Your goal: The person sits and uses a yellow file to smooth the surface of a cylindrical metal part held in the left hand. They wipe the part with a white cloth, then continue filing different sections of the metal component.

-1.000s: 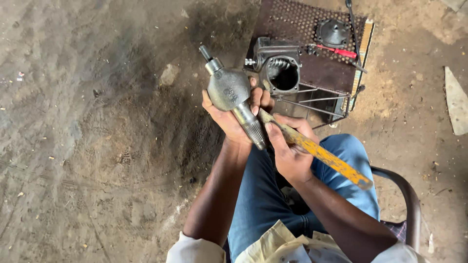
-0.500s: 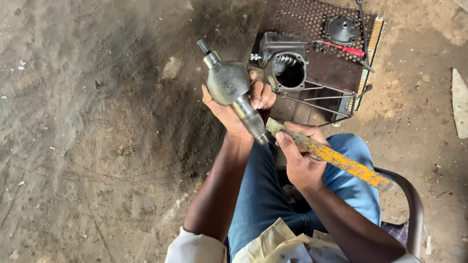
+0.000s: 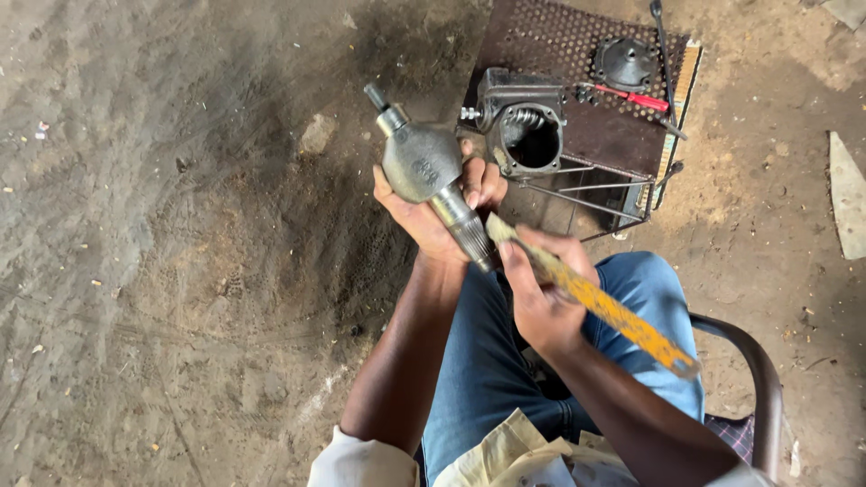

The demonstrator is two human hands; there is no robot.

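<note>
My left hand [image 3: 437, 215] grips a grey metal part [image 3: 420, 160] with a bulbous body, a thin stem at its top left and a splined shaft pointing down right. My right hand [image 3: 539, 298] is closed around a long flat yellow-and-rust tool [image 3: 595, 302], whose tip touches the splined shaft near its lower end. Both hands are held above my lap in blue jeans.
A perforated metal stand [image 3: 577, 108] on the dirt floor carries a grey cast housing [image 3: 523, 126] with a round opening, a round black cover [image 3: 624, 63] and a red-handled screwdriver [image 3: 636, 97]. A chair arm [image 3: 749, 361] curves at my right. A stone [image 3: 316, 135] lies left.
My left hand has held the metal part almost still while my right hand shifted the flat tool slightly along the shaft. The camera view drifted a little.
</note>
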